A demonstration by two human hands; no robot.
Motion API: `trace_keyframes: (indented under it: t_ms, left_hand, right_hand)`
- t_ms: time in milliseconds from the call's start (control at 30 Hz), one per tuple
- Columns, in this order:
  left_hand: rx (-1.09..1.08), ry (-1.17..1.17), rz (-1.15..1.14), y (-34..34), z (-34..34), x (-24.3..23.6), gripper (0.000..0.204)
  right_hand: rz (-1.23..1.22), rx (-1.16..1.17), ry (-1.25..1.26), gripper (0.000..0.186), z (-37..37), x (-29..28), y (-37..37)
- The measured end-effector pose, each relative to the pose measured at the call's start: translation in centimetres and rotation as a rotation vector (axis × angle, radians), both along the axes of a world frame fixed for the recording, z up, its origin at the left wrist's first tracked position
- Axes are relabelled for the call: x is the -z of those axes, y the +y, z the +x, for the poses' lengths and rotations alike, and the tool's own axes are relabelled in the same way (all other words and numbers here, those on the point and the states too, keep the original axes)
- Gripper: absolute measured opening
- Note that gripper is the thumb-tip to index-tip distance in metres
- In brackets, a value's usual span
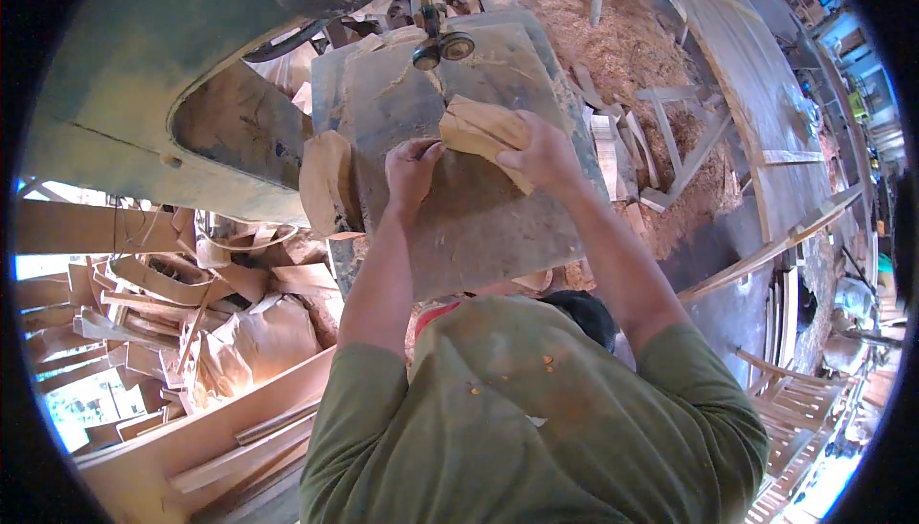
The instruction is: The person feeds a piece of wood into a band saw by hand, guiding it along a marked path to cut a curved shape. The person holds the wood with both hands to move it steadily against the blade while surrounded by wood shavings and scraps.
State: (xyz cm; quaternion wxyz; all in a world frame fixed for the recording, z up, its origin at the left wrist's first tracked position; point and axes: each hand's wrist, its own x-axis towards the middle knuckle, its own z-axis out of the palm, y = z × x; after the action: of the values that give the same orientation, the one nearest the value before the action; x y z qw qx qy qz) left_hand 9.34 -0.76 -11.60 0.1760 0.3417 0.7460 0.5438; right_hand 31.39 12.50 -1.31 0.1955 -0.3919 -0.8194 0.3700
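My right hand (548, 153) grips a pale wooden block (477, 126) with curved sides, its thumb and fingers wrapped about the right end. The block rests tilted on the saw table (469, 237) of a large band saw (105, 117), just in front of the round blade guides (442, 48). Close by the block's left edge, my left hand (412, 172) is closed, fingertips and thumb pressed together. Whether it pinches a small piece or touches the block, I cannot make out. The blade itself is too thin to see clearly.
A curved wood piece (327, 184) stands at the table's left edge. Wooden offcuts (158, 304) are heaped on the lower left. Sawdust (622, 55) covers the floor at the far right, beside a trestle (675, 141) and a long wooden panel (742, 74).
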Motion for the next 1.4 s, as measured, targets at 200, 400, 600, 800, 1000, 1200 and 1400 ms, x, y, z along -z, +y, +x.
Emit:
trace_keyframes:
  t_ms: [200,400,600,800,1000,1200,1400]
  left_hand:
    - [-0.038,0.319,-0.052,1.1,-0.8,0.7,0.022]
    - [-0.076,0.409,-0.068,1.2,-0.3,-0.9,0.021]
    - [-0.088,0.336,-0.065,0.9,-1.2,0.6,0.021]
    - [-0.067,0.348,-0.108,1.3,-0.8,-0.1,0.022]
    - [0.024,0.015,-0.097,1.4,-3.4,2.1,0.026]
    - [-0.061,0.269,-0.199,1.4,-2.5,-0.5,0.032]
    - [-0.101,0.276,-0.191,1.5,-2.5,-0.4,0.034]
  right_hand:
    - [-0.016,0.021,0.06,0.072,-0.7,-0.3,-0.4]
    - [-0.045,0.012,0.039,0.061,-1.1,-1.1,-0.3]
    - [-0.015,0.021,0.07,0.056,-1.5,-1.2,-0.5]
    - [-0.069,-0.01,-0.026,0.072,-1.4,-1.3,0.1]
    - [-0.066,-0.018,-0.026,0.071,-1.7,-1.4,0.1]
    - [-0.071,-0.02,-0.016,0.072,-1.6,-1.0,0.6]
    - [-0.106,-0.038,0.018,0.073,-1.5,-0.6,1.1]
